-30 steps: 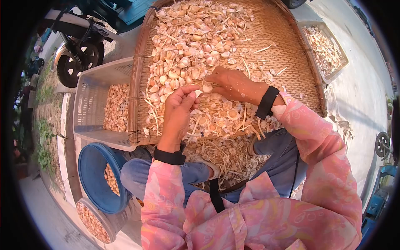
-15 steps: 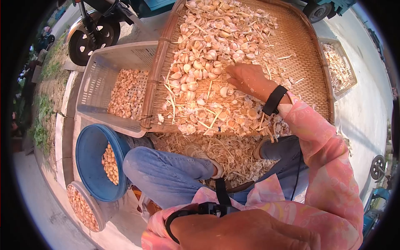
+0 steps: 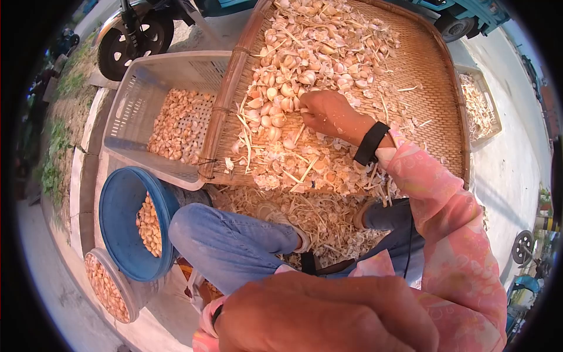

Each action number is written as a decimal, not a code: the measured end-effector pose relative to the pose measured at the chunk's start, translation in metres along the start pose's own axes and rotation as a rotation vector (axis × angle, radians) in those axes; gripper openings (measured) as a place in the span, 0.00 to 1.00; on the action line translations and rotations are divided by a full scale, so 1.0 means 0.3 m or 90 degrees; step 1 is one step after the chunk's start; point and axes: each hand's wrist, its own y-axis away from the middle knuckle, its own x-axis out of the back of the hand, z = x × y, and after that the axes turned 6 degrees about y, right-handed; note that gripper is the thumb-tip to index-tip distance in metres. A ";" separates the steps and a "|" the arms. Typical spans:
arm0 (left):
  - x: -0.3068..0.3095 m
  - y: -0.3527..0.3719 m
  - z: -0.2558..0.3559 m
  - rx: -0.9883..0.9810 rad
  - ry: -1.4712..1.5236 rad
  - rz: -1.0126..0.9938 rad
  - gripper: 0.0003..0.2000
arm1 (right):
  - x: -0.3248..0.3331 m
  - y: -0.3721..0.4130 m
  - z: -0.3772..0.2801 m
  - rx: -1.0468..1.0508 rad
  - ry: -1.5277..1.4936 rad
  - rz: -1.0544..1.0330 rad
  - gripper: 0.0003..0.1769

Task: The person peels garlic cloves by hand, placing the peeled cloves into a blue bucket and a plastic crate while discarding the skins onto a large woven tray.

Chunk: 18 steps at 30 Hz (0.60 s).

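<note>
My right hand [image 3: 335, 115], with a black band at the wrist, is down on the woven tray [image 3: 431, 76]. Its fingers are bent together against the edge of a heap of garlic cloves [image 3: 275, 105], closed on a clove partly hidden by the fingertips. Close to the camera, my left hand [image 3: 328, 314] fills the bottom of the view with its back towards me. Its fingers curl under, so whatever they hold is hidden. Loose skins and dry stalks [image 3: 305, 167] lie along the tray's near side.
Left of the tray stands a pale plastic crate [image 3: 132, 117] with cloves inside. A blue bucket [image 3: 120, 226] and a white bucket [image 3: 126, 293], both holding cloves, are below it. Another crate [image 3: 491, 102] of stalks sits at right. Skins [image 3: 328, 226] cover the ground between my legs.
My right hand has moved left, up to the heap of cloves. My left hand has risen further into view at the bottom. The whole view has shifted slightly.
</note>
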 end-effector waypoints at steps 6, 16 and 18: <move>0.493 0.013 0.447 -0.036 -1.385 0.298 0.17 | 0.075 0.124 0.071 -0.344 -0.705 -0.061 0.11; 0.592 -0.062 -0.095 0.274 -0.741 0.306 0.13 | 0.140 0.207 -0.041 -0.284 -0.833 -0.080 0.12; 0.601 -0.058 -0.093 0.283 -0.641 0.345 0.12 | 0.151 0.210 -0.034 -0.291 -0.772 -0.054 0.12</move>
